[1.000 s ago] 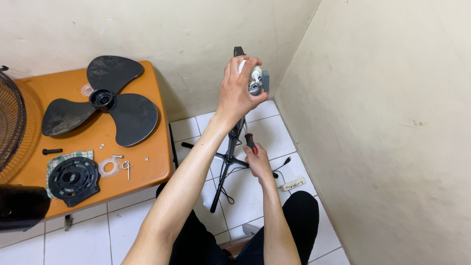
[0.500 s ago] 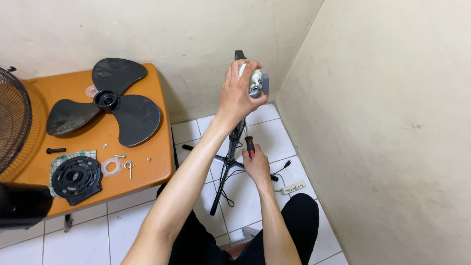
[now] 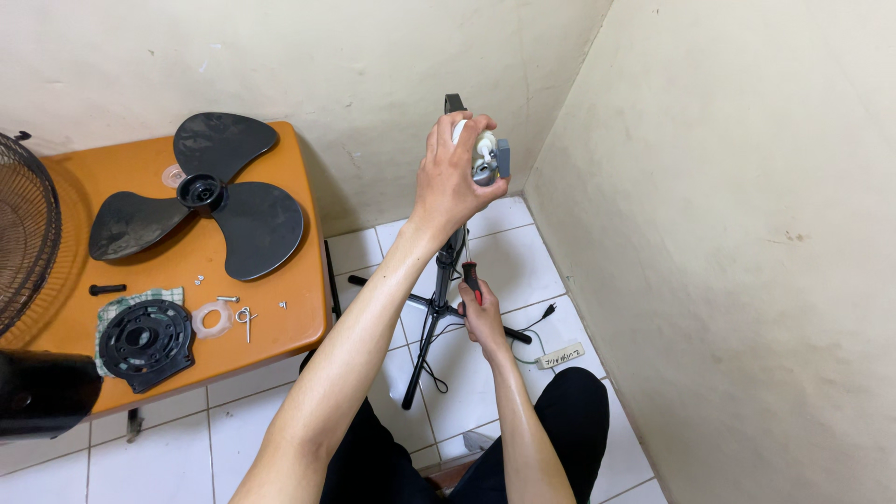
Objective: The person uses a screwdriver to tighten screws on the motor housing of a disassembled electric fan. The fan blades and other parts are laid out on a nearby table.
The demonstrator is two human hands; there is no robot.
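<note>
My left hand (image 3: 452, 173) is raised and closed around the top of a fan motor unit (image 3: 488, 157), a white and grey part on top of a black stand pole (image 3: 435, 308). Lower down, my right hand (image 3: 484, 316) grips a screwdriver with a red and black handle (image 3: 472, 279), held upright beside the pole. The stand's black legs (image 3: 415, 301) spread on the white tiled floor (image 3: 523, 271) between my knees and the wall corner.
An orange table (image 3: 299, 308) at the left carries a black three-blade fan propeller (image 3: 201, 196), a round black plate (image 3: 145, 341), a clear ring (image 3: 213, 319) and small screws (image 3: 199, 278). A wire fan guard (image 3: 23, 238) leans at far left. A white power strip (image 3: 560, 356) lies near the right wall.
The view has shifted slightly, moving the table rightward in frame. Both hands keep their holds; the right hand with the screwdriver stays beside the pole.
</note>
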